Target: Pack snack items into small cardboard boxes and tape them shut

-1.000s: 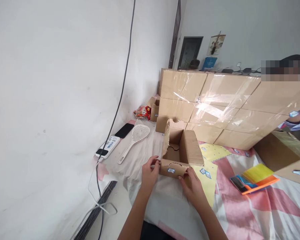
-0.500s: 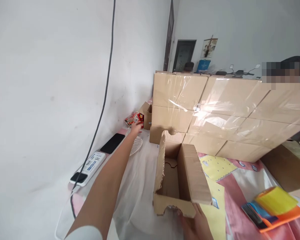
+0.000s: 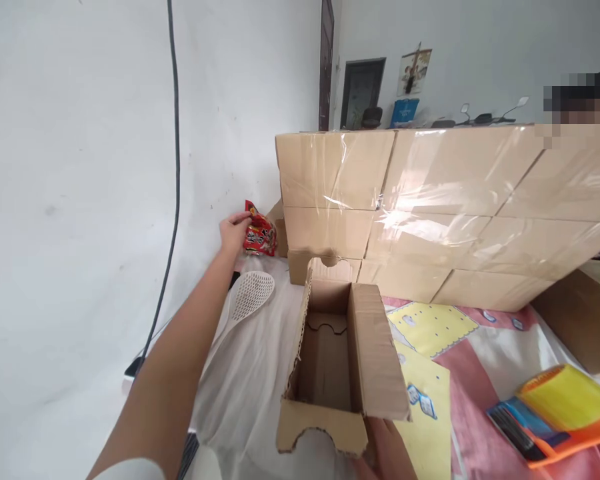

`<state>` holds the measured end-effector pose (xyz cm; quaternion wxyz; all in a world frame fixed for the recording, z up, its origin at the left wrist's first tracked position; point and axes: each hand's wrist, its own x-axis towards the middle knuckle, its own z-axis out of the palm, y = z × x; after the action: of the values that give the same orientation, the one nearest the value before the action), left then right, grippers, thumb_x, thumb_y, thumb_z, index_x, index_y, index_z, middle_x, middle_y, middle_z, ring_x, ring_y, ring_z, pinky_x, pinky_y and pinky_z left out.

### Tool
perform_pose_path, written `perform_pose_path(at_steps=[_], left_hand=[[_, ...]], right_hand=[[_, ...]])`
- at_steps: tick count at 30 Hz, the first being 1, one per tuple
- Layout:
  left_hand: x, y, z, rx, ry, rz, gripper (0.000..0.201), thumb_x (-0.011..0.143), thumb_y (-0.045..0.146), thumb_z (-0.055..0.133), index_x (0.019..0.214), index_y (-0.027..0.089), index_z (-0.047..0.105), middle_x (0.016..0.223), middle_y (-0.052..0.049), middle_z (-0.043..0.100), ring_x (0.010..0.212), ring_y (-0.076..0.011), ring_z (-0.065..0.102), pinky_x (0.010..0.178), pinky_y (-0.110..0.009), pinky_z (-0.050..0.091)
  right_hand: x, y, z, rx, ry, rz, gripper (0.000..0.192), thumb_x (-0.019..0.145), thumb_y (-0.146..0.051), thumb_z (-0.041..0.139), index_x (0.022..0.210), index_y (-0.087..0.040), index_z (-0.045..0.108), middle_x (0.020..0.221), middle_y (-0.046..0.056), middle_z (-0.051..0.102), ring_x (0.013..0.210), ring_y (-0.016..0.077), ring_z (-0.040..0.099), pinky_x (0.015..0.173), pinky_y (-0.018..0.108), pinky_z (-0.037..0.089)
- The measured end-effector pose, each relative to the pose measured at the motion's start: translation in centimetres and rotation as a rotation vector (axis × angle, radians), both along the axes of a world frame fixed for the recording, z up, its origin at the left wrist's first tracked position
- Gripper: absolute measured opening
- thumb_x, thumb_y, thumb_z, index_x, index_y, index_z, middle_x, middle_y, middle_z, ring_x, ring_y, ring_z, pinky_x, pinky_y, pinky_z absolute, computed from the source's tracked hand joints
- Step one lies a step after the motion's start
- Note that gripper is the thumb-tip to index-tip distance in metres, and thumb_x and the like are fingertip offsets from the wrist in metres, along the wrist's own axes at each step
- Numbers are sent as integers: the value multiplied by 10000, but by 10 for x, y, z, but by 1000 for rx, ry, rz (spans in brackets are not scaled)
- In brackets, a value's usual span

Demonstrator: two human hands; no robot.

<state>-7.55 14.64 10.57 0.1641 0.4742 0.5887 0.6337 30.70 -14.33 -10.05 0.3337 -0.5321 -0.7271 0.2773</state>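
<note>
My left hand (image 3: 235, 230) reaches far out beside the wall and pinches the top corner of a red printed food packet (image 3: 261, 239). That packet stands upright against a small cardboard box (image 3: 279, 227) at the end of the carton stack. In front of me lies an open, empty cardboard box (image 3: 325, 367), long and narrow, with cut-out notches at both ends and a flap folded out to the right. My right hand (image 3: 387, 450) grips its near right corner from below, its fingers partly hidden. A white slotted skimmer (image 3: 250, 293) rests on the white cloth under my left forearm.
Taped cartons (image 3: 430, 200) form a wall across the back. At right lie a yellow and orange packet (image 3: 555, 413) and a larger open carton (image 3: 580, 320). A dark cable (image 3: 175, 133) hangs down the left wall. Behind the cartons a person is partly visible.
My left hand has closed on the red packet's top corner, and the packet now stands more upright. The view has shifted, uncovering more of the skimmer. My right hand stays at the box.
</note>
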Motion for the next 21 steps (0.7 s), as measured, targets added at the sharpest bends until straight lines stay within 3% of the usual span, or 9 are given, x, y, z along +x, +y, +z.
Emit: perform_pose_path(at_steps=[3, 5, 9, 12, 15, 18, 21], left_hand=[[-9, -43, 39, 181, 135, 85, 299, 939, 430, 648, 992, 139, 690, 1039, -24, 692, 978, -167, 669, 908, -398, 587], [-6, -80, 61, 323, 208, 138, 313, 900, 488, 671, 961, 182, 701, 1098, 6, 693, 1075, -171, 651, 989, -432, 562], [35, -164, 86, 604, 253, 246, 207, 932, 374, 653, 1082, 237, 693, 1235, -19, 666, 1229, -264, 621, 944, -587, 520], [90, -218, 87, 700, 232, 204, 180, 958, 246, 633, 1122, 231, 703, 1251, -36, 666, 1218, -249, 631, 951, -615, 501], [144, -253, 76, 688, 285, 170, 305, 882, 147, 715, 1178, 222, 726, 1243, -35, 663, 1177, -207, 640, 1022, -489, 555], [176, -268, 60, 569, 498, 79, 332, 933, 162, 654, 1245, 256, 714, 1218, -34, 660, 1150, -181, 641, 1012, -373, 580], [184, -266, 50, 483, 541, -52, 317, 972, 171, 581, 1240, 267, 721, 1195, -40, 648, 1102, -170, 663, 987, -325, 595]], right_hand=[[-4, -1, 16, 37, 20, 29, 351, 861, -304, 615, 1204, -249, 665, 1145, 129, 716, 1081, 326, 699, 877, 426, 608], [-7, -2, 26, 43, 24, 34, 381, 888, -318, 598, 1262, -253, 620, 1172, 126, 696, 1074, 316, 692, 872, 435, 610], [-14, -5, 42, 5, 24, 23, 355, 918, -310, 552, 1265, -246, 587, 1124, 111, 674, 1020, 300, 685, 853, 443, 609], [-15, -8, 49, -1, 39, 26, 412, 920, -288, 552, 1330, -248, 540, 1177, 106, 651, 1050, 288, 672, 866, 423, 604], [-15, -9, 51, 29, 72, 35, 434, 921, -257, 550, 1353, -246, 519, 1222, 106, 631, 1093, 277, 657, 897, 404, 593], [-14, -11, 51, 39, 93, 31, 420, 928, -249, 546, 1347, -241, 519, 1230, 107, 622, 1097, 269, 652, 908, 392, 585], [-14, -12, 50, 25, 104, 27, 429, 937, -253, 542, 1364, -244, 502, 1238, 108, 616, 1091, 265, 649, 910, 390, 581]])
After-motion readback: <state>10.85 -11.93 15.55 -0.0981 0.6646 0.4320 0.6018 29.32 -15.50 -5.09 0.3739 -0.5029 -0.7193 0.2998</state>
